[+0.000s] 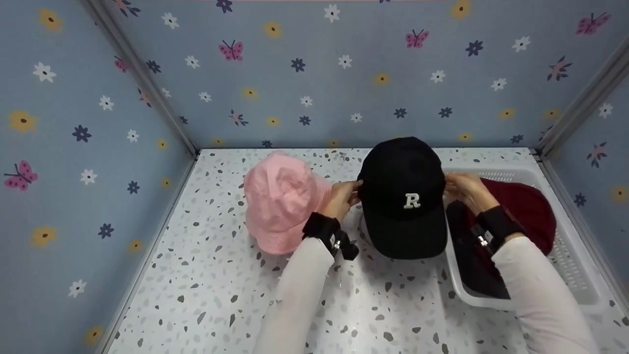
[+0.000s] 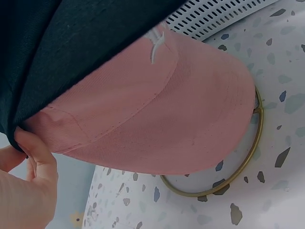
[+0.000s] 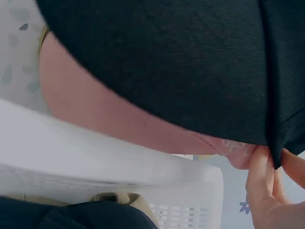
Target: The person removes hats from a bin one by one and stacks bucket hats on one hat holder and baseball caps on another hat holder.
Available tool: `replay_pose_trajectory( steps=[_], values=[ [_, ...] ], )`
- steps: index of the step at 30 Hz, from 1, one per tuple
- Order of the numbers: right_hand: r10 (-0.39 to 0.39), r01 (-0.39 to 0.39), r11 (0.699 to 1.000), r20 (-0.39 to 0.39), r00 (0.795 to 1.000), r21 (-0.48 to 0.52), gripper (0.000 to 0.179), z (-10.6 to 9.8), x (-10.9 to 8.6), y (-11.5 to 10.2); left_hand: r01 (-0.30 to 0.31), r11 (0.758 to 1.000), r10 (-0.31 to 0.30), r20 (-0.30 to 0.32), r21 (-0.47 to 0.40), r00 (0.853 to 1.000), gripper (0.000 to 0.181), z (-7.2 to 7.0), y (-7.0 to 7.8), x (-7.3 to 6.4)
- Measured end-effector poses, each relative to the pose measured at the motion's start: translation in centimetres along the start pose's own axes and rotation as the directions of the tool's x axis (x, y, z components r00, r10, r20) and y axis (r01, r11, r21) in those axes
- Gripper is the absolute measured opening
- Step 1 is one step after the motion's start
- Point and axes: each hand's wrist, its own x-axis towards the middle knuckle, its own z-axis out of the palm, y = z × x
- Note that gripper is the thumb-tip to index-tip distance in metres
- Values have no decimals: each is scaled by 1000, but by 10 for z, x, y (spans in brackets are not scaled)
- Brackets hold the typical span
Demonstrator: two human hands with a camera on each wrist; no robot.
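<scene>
Left hand (image 1: pixel 341 197) and right hand (image 1: pixel 468 189) pinch the black cap (image 1: pixel 403 169) over a pink cap (image 2: pixel 205 105): positioning appears done, release outstanding. A maroon cap (image 1: pixel 528 206) lies in the basket (image 1: pixel 572 269).

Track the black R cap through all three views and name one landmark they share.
Head: black baseball cap, just right of centre, between left hand and right hand.
Left wrist: upper left, overlapping a pink baseball cap.
Right wrist: across the top, reaching down the right.
Shared landmark: white perforated basket, right in head, top in left wrist, lower left in right wrist.
</scene>
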Motion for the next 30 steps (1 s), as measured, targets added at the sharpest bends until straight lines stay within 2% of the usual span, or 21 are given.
replay_pose_trajectory(
  steps=[3, 4, 5, 6, 8, 10, 11, 12, 13, 14, 15, 17, 21, 22, 27, 30],
  values=[
    [-13, 8, 994, -50, 999, -105, 7, 3, 1, 1, -16, 1000, 16, -26, 18, 1000, 7, 2, -1, 5],
    [-14, 5, 989, -59, 998, -145, 3, 3, 2, 1, -29, 999, 29, -18, 12, 999, 6, 0, -7, 16],
    [-13, 2, 986, -67, 998, -168, 3, 4, 3, 2, -43, 999, 43, -9, 8, 999, 7, -3, -16, 36],
    [-13, -2, 977, -67, 998, -211, 5, 4, 3, 3, -44, 999, 45, -30, 20, 999, 10, -4, -23, 52],
    [-13, -4, 964, -61, 998, -264, 10, 4, 5, 5, -34, 999, 35, -44, 28, 998, 11, -12, -46, 108],
    [-16, 0, 947, -47, 999, -323, 23, 3, 6, 8, -21, 1000, 22, -43, 23, 999, 11, -17, -57, 134],
    [-14, 1, 940, -38, 999, -342, 28, 2, 7, 9, -1, 999, 3, -62, 34, 998, 11, -17, -59, 143],
    [-13, 2, 931, -28, 1000, -365, 33, 2, 7, 10, 14, 999, -10, -79, 48, 997, 10, -17, -59, 145],
    [-15, 5, 929, -25, 1000, -370, 36, 2, 7, 11, 12, 999, -9, -68, 48, 998, 8, -18, -60, 149],
    [-15, 8, 926, -16, 1000, -379, 37, 1, 6, 12, 8, 999, -5, -65, 54, 998, 8, -18, -59, 145],
    [-16, 11, 923, -9, 1000, -385, 38, 0, 7, 12, 3, 997, 3, -83, 73, 997, 6, -13, -51, 128],
    [-13, 11, 926, -4, 1000, -376, 32, 0, 6, 12, -10, 997, 16, -75, 80, 997, 5, -14, -57, 140],
    [4, 0, 937, 9, 1000, -349, 18, 0, 5, 11, -27, 997, 30, -46, 71, 999, 10, -16, -59, 142],
    [12, -8, 939, 12, 1000, -344, 16, 0, 5, 11, -35, 998, 36, -20, 55, 999, 13, -19, -62, 148],
    [37, -31, 942, 11, 999, -333, 12, -1, 4, 11, -43, 992, 49, -52, 115, 997, 6, -15, -57, 140],
    [36, -29, 942, 14, 999, -334, 13, -1, 4, 12, -49, 991, 55, -45, 125, 997, 4, -14, -58, 140]
  ],
)
